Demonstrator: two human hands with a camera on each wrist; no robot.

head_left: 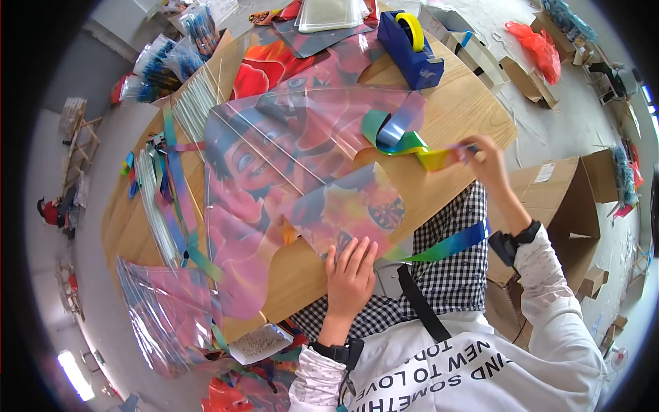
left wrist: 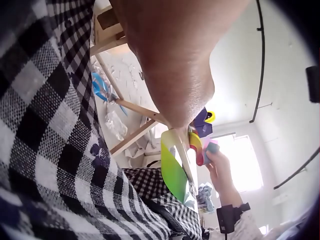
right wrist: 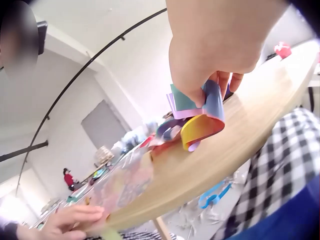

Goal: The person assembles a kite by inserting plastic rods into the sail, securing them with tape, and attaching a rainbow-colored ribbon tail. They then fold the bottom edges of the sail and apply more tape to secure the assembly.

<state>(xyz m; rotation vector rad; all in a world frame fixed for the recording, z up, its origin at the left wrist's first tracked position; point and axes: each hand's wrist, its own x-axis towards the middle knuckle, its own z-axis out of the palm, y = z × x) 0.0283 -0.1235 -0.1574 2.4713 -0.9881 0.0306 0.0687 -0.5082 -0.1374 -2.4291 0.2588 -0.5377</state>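
Pink printed kite sail (head_left: 247, 185) flat on wooden bench (head_left: 473, 127); rainbow ribbon (head_left: 432, 160) gripped in right hand (head_left: 486, 159)

Recorded in head view: spread face up across bench top, printed with cartoon figures, crossed at a slant by two thin white rods (head_left: 274, 142) lying roughly parallel. Noted at near right portion: patterned flap (head_left: 343, 209) lying over sail and bare wood.

Left hand (head_left: 351, 280): found palm down at near edge of flap, with fingers extended and slightly parted. Touching flap with fingertips; nothing grasped.

Right hand: found raised by right edge of bench, closed in a pinch, with ribbon between thumb and fingers. Confirmed in right wrist view: ribbon bent into loops about the pinch, blue and yellow showing. Running from there to right end of sail, ending in a green and blue curl.

Also noted: green-to-blue ribbon length (head_left: 449, 246) hanging across checked cloth (head_left: 449, 288) over lap. Cannot tell whether joined to ribbon in hand.

Standing at far right of bench: blue tape dispenser (head_left: 410, 58) with yellow tape roll (head_left: 412, 31). Laid along left side: bundled white rods (head_left: 152, 206), beside mixed coloured ribbons (head_left: 204, 263). Seen beyond bench at right: open cardboard box (head_left: 549, 185); farther off, red plastic bag (head_left: 539, 49).
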